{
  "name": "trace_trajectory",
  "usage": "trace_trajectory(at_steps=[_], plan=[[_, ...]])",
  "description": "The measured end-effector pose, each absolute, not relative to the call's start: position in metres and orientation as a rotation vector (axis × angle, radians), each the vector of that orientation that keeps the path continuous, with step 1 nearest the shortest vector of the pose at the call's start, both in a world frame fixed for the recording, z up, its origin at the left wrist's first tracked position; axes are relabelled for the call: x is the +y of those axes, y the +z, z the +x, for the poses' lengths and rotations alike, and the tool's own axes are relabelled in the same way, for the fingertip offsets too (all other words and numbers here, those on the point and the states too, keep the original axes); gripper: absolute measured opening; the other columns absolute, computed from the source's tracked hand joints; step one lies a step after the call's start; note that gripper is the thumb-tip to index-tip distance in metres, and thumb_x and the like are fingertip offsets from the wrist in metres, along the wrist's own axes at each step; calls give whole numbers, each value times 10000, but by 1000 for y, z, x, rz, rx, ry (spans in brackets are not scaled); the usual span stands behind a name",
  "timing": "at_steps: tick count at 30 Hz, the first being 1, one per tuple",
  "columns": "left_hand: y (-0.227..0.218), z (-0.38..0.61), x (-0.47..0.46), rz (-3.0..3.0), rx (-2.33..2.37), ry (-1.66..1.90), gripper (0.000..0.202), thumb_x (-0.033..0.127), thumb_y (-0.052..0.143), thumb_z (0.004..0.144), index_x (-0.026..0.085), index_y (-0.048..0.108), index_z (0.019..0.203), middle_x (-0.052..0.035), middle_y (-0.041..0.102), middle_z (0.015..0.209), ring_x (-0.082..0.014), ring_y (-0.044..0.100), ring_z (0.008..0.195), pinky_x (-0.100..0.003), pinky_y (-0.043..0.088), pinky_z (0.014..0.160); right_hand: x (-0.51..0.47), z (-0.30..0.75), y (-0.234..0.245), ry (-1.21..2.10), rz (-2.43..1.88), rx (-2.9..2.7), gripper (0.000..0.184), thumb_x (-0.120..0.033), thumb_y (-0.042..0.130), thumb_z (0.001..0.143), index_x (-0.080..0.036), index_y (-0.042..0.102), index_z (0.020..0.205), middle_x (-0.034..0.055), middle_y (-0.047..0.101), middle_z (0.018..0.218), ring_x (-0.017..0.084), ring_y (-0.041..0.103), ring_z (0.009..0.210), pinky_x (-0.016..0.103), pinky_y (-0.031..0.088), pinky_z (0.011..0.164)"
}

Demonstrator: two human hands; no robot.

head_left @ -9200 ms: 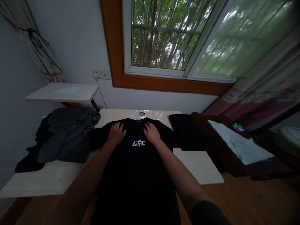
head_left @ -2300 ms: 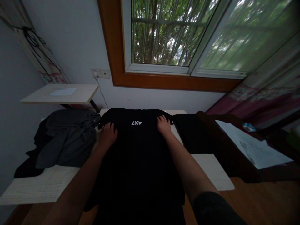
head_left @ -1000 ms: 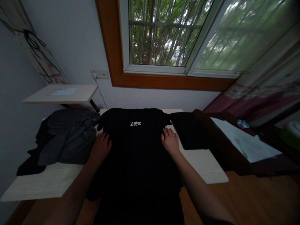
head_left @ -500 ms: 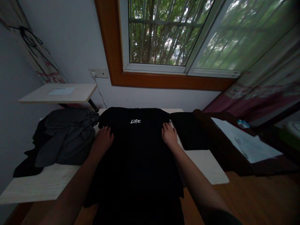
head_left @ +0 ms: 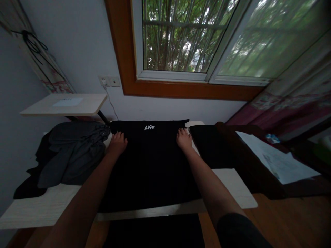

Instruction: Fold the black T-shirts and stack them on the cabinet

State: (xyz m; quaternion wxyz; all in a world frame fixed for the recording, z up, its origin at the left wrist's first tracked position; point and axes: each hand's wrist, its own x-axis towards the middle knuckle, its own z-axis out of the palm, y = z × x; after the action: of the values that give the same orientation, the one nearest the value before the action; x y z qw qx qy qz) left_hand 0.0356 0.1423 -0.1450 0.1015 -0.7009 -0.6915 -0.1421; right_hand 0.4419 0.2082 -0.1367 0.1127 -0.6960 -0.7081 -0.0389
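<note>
A black T-shirt (head_left: 152,165) with a small white print near its far edge lies spread over the pale wooden table (head_left: 170,209). My left hand (head_left: 118,142) rests on the shirt's upper left side, palm down, fingers stretched forward. On the upper right side lies my right hand (head_left: 184,139), also palm down with fingers extended and slightly apart. Both hands touch the cloth. The shirt's near edge lies close to the table's front edge, and its far end reaches the wall side.
Rumpled dark grey clothing (head_left: 74,151) is heaped at the left, beneath a small raised shelf (head_left: 64,106). A flat black item (head_left: 210,146) lies at the right. Beyond it a dark brown piece of furniture (head_left: 248,162) bears white papers (head_left: 274,158). A window (head_left: 181,41) is ahead.
The shirt has shifted away from me toward the wall, its near edge now on the table and a strip of table showing. Both hands moved slightly forward with it.
</note>
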Motion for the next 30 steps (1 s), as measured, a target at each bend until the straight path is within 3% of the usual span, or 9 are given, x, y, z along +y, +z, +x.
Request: trace_trajectory(at_steps=[15, 21, 30], plan=[[-144, 34, 93, -2068, -2052, -442, 466, 310, 413, 964, 167, 627, 1352, -173, 573, 1424, -335, 487, 1361, -532, 348, 1174, 150, 453, -139, -175, -1906, -2147, 502, -307, 384, 1021, -218, 484, 1506, 105, 502, 1535, 311, 362, 1453, 483, 279, 1180], [-151, 34, 54, -2011, -2078, -431, 518, 326, 396, 978, 155, 566, 1436, -194, 483, 1520, -356, 424, 1434, -521, 365, 1172, 114, 455, -140, -171, -1883, -2193, 482, -324, 376, 1034, -269, 496, 1498, 61, 452, 1586, 299, 343, 1482, 496, 269, 1194], [-157, 27, 65, -2058, -2076, -363, 548, 251, 309, 986, 52, 528, 1447, -172, 503, 1536, -361, 290, 1522, -534, 307, 1207, 109, 449, -139, -115, -1920, -2211, 506, -305, 321, 1043, -178, 470, 1509, 104, 429, 1600, 259, 290, 1523, 530, 233, 1213]])
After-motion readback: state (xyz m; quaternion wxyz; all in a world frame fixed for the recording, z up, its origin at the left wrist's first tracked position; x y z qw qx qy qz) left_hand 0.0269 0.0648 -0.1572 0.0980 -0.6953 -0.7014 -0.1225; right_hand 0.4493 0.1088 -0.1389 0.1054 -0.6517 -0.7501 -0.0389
